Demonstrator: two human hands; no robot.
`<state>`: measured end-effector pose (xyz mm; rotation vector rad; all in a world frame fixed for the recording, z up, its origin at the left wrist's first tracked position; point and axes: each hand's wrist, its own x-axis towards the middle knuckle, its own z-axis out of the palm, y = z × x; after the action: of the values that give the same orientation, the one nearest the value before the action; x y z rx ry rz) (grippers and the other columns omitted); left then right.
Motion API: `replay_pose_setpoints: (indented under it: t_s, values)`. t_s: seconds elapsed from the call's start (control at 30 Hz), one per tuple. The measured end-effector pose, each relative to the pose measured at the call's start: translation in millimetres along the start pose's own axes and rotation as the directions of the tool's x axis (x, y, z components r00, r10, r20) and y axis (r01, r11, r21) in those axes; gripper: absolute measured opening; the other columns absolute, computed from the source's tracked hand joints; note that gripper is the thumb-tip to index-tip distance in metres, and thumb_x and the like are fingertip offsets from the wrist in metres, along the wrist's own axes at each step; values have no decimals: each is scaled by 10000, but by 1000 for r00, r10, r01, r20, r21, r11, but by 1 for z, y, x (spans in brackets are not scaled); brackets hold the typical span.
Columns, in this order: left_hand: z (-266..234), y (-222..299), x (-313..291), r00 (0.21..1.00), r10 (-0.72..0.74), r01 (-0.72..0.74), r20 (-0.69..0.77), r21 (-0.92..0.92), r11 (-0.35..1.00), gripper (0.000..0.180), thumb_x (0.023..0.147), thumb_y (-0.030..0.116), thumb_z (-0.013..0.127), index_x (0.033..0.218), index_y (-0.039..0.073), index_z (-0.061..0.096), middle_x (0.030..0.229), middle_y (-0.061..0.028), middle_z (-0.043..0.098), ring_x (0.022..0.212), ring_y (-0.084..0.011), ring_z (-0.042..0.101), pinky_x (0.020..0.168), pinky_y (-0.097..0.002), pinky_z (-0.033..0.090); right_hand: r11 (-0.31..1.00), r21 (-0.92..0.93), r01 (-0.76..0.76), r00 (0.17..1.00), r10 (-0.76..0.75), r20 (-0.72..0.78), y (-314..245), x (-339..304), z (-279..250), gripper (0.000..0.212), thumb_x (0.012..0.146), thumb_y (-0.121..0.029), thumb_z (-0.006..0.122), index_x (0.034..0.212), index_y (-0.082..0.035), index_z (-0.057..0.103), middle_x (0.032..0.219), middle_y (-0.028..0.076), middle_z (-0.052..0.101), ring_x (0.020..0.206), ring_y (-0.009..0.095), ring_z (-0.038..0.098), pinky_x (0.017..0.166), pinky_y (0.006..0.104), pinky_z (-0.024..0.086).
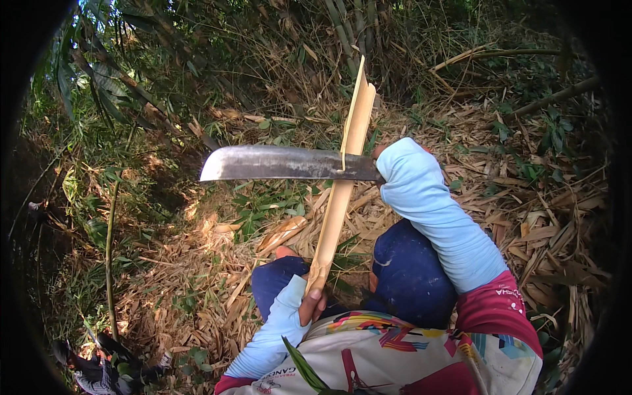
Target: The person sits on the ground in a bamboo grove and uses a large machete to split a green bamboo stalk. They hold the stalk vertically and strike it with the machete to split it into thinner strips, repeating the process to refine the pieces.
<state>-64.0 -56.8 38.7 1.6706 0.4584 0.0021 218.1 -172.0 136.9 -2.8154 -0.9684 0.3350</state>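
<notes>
My left hand [312, 307] is closed round the near end of a split bamboo piece [334, 217], close to my lap. The piece slants up and away from me, its pale hollow side showing. In my right hand [380, 158], mostly hidden by a light blue sleeve, is the handle end of a machete [276, 163]. Its broad blade points left and crosses over the bamboo. A thin sliver [354, 108] stands partly split off along the bamboo's left edge, its lower end at the blade.
Dry bamboo leaves and husks [526, 230] cover the ground around my bent knees [411, 273]. Bamboo stems [352, 29] rise at the far side. A thin upright stem [110, 257] stands at left, and dark shoes or a bag-like heap [105, 368] lies at lower left.
</notes>
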Motion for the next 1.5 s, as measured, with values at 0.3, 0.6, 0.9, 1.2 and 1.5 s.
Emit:
replay_pose_setpoints:
  t_s: [0.3, 0.6, 0.9, 1.2, 1.5]
  values:
    - [-2, 0, 3, 997, 10, -19, 77, 124, 992, 367, 1018, 395, 449, 1077, 40, 521, 724, 0, 538, 614, -102, 507, 554, -254, 409, 988, 77, -131, 980, 118, 158, 50, 64, -2, 431, 708, -139, 747, 1111, -84, 608, 1027, 128, 688, 997, 322, 670, 814, 375, 564]
    - [-1, 4, -11, 1000, 8, -8, 0, 109, 994, 340, 1021, 348, 459, 1134, 35, 527, 708, -2, 520, 604, -101, 492, 546, -261, 399, 978, 201, -47, 997, 60, -55, 49, 61, -25, 315, 758, -135, 714, 1056, -88, 624, 987, 132, 668, 891, 313, 664, 769, 374, 536]
    - [-8, -5, -3, 994, 13, -3, 105, -101, 995, 370, 1003, 344, 507, 1194, 27, 505, 729, -18, 516, 610, -90, 469, 533, -240, 384, 885, 465, -32, 867, 256, -427, 189, 124, 28, 332, 735, -249, 808, 930, -48, 630, 715, 113, 605, 649, 252, 556, 653, 375, 477]
    - [-31, -16, 13, 989, 140, -113, 37, -411, 905, 537, 918, 473, 621, 1155, 5, 508, 771, -131, 617, 595, -211, 602, 533, -319, 517, 755, 585, 295, 855, 65, -515, 138, 78, 59, 400, 713, -246, 832, 928, -18, 582, 717, 52, 564, 663, 153, 519, 639, 336, 462]
    - [-41, 18, 5, 984, 130, -167, -122, -386, 907, 511, 902, 390, 650, 1210, 16, 489, 781, -105, 609, 589, -174, 599, 542, -277, 491, 704, 310, 638, 680, -326, -657, -14, -18, 27, 216, 822, -80, 743, 965, -33, 589, 719, 63, 567, 624, 176, 521, 601, 323, 449]
